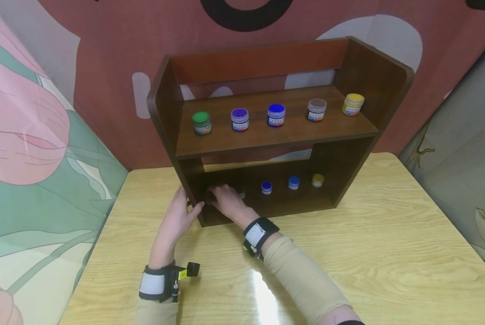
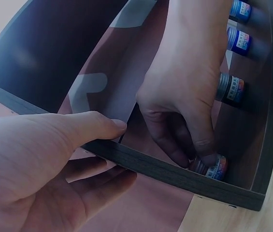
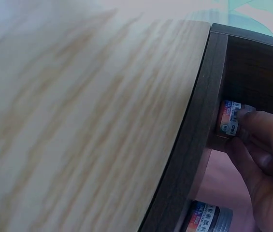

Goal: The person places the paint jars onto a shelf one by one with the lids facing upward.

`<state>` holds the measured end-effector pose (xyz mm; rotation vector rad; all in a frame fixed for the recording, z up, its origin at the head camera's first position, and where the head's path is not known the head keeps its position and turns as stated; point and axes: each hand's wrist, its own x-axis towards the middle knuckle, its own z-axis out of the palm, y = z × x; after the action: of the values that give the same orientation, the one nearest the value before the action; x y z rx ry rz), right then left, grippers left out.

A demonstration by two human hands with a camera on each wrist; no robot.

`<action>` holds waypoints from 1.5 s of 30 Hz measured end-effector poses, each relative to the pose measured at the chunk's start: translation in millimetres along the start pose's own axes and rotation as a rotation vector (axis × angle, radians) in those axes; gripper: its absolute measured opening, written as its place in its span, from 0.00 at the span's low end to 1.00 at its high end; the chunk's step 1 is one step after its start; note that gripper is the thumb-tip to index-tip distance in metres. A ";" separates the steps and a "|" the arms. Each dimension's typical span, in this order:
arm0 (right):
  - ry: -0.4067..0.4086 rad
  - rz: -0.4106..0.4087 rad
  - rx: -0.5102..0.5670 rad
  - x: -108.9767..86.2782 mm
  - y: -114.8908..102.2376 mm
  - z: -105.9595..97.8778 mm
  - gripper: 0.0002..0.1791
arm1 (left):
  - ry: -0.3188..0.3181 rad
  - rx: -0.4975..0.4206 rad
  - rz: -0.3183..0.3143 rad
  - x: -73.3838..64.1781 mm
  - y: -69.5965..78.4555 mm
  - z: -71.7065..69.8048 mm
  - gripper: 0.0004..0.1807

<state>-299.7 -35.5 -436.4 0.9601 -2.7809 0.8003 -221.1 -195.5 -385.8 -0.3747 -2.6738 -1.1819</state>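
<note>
A small paint jar (image 2: pixel 217 168) stands at the left end of the lower shelf of a dark brown wooden rack (image 1: pixel 275 141). My right hand (image 1: pixel 228 201) pinches this jar by its top between thumb and fingers; the right wrist view shows its label (image 3: pixel 230 118), while the hand covers its lid. With the thumb inside and the fingers outside, my left hand (image 1: pixel 177 219) grips the rack's left side panel (image 2: pixel 160 174). Beside the right hand is a dark jar (image 2: pixel 232 89), partly hidden in the head view.
Farther right on the lower shelf are a dark blue jar (image 1: pixel 266 188), a blue jar (image 1: pixel 293 183) and a yellow jar (image 1: pixel 317 180). The upper shelf bears several spaced jars, from a green one (image 1: pixel 202 123) to a yellow one (image 1: pixel 352 104). Under the rack lies a light wooden table (image 1: pixel 409 243).
</note>
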 end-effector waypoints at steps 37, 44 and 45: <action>0.018 0.025 -0.027 -10.7 -0.6 -26.0 0.18 | -0.003 0.007 -0.022 0.4 3.5 1.5 0.32; 0.095 -0.041 -0.024 -29.6 6.5 -46.4 0.17 | 0.008 0.034 -0.018 0.3 2.2 2.4 0.32; 0.106 -0.045 -0.029 -33.2 8.3 -48.3 0.17 | 0.008 0.041 -0.020 0.2 1.9 2.6 0.31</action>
<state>-282.0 12.7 -406.9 0.9425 -2.6639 0.7784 -220.9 -192.3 -386.1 -0.3362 -2.6964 -1.1301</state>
